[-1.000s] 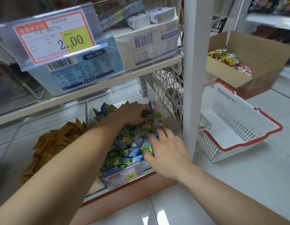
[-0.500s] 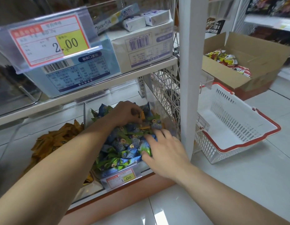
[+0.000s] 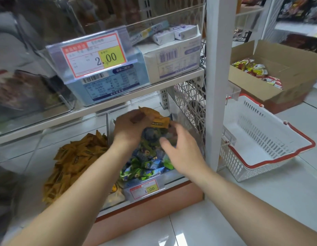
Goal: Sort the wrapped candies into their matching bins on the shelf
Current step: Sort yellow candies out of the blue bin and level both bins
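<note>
On the bottom shelf a clear bin (image 3: pixel 171 178) holds a heap of blue and green wrapped candies (image 3: pixel 145 162). My left hand (image 3: pixel 129 128) is raised above that heap and is shut on a few orange wrapped candies (image 3: pixel 154 118). My right hand (image 3: pixel 180 148) hovers just right of it over the blue and green heap, fingers spread, holding nothing. The bin to the left (image 3: pixel 47 139) holds a pile of matching orange candies (image 3: pixel 74 160).
A price tag (image 3: pixel 145 189) fronts the blue-green bin. Boxes (image 3: pixel 171 57) and a large price label (image 3: pixel 93 54) sit on the shelf above. A white post (image 3: pixel 218 86) stands to the right, then a white and red basket (image 3: pixel 260 142) and a cardboard box (image 3: pixel 278 71) of snacks on the floor.
My left hand has lifted out of the blue-green heap with orange candies in its grip. My right hand has risen off the front of the heap and opened.
</note>
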`<state>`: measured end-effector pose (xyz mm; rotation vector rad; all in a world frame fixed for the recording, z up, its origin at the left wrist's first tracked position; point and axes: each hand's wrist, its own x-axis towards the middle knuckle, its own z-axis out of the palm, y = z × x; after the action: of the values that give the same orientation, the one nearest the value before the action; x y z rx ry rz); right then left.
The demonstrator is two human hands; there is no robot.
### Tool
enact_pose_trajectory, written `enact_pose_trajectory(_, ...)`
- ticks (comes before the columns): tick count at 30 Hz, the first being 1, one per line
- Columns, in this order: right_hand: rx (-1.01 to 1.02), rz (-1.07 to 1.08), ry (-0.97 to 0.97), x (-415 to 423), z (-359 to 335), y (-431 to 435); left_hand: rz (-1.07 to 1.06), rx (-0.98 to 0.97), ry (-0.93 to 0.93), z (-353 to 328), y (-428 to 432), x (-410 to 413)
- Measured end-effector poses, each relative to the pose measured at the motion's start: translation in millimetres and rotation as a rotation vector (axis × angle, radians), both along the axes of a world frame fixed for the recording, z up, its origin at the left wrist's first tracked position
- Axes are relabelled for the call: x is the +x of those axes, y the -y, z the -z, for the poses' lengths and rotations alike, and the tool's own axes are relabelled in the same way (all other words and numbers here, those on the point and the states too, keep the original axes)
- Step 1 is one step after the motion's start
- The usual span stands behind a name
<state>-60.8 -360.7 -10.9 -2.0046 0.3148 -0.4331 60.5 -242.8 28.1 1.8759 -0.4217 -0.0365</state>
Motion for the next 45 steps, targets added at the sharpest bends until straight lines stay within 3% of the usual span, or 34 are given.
enact_pose_trajectory(4, 0.303, 0.037, 0.053, 6, -5, -7, -0.005, -0.066, -0.053, 12, -3, -35)
enact_pose_trajectory(8, 0.715, 0.035, 0.032, 9, -11, -10, 0.121, -0.076, -0.007, 18, -2, -58)
enact_pose_trajectory(12, 0.962, 0.058, 0.008, 3, -10, -2, 0.275, 0.177, 0.179, 21, -3, -65)
enact_pose_trajectory(15, 0.975, 0.077, 0.031, -1, -8, 11, 0.427, 0.371, 0.317, 11, -7, -57)
enact_pose_trajectory(18, 0.848, 0.116, 0.056, -3, -4, 21, 0.504, 0.467, 0.284, 3, -14, -35)
enact_pose_trajectory(21, 0.320, 0.092, 0.009, -7, 8, 26, 0.402, 0.444, 0.138, 7, -7, -7)
enact_pose_trajectory(23, -0.010, 0.054, -0.004, -10, 13, 27, 0.382, 0.571, 0.219, 16, 8, 7)
enact_pose_trajectory(25, -0.154, 0.006, 0.003, -12, 14, 28, 0.473, 0.708, 0.297, 24, 24, 18)
enact_pose_trajectory(28, -0.305, -0.050, -0.059, -12, 17, 27, 0.639, 0.911, 0.238, 32, 40, 33)
enact_pose_trajectory(32, -0.499, -0.118, -0.154, -9, 26, 21, 0.668, 1.011, 0.319, 38, 37, 51)
enact_pose_trajectory(38, -0.659, -0.117, -0.245, -6, 32, 15, 0.427, 1.201, 0.517, 24, 13, 72)
enact_pose_trajectory(42, -0.705, -0.111, -0.270, -5, 33, 14, 0.419, 1.121, 0.571, 26, 20, 66)
enact_pose_trajectory(45, -0.714, -0.099, -0.257, -4, 34, 13, 0.493, 0.926, 0.450, 30, 34, 55)
